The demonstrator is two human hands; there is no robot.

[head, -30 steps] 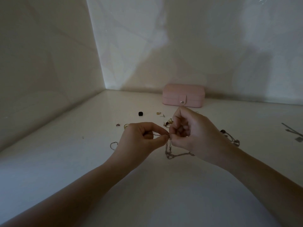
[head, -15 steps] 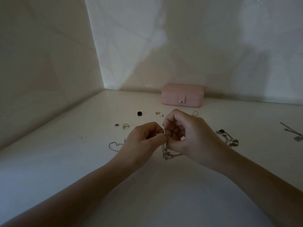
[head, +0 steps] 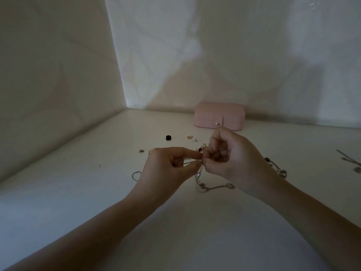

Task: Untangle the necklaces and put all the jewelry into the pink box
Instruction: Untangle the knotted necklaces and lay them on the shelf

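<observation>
My left hand (head: 168, 169) and my right hand (head: 232, 159) meet above the middle of the white table, both pinching a thin silver necklace chain (head: 205, 184) at the same spot. The chain hangs down from my fingertips and trails onto the table toward the right. The pink box (head: 219, 116) stands shut with its snap tab fastened, against the back wall behind my hands. A second necklace with dark beads (head: 277, 167) lies to the right of my right wrist. A loop of chain (head: 136, 175) shows left of my left hand.
Small pieces lie between my hands and the box: a black bead or ring (head: 168, 137), a gold ring (head: 189, 137), a stud (head: 194, 140), a tiny earring (head: 141, 151). Silver pieces (head: 349, 161) sit at the far right edge. Walls close in at left and back.
Both hands stay together on the chain and have shifted only slightly. The hanging chain has spread a little further to the right on the table.
</observation>
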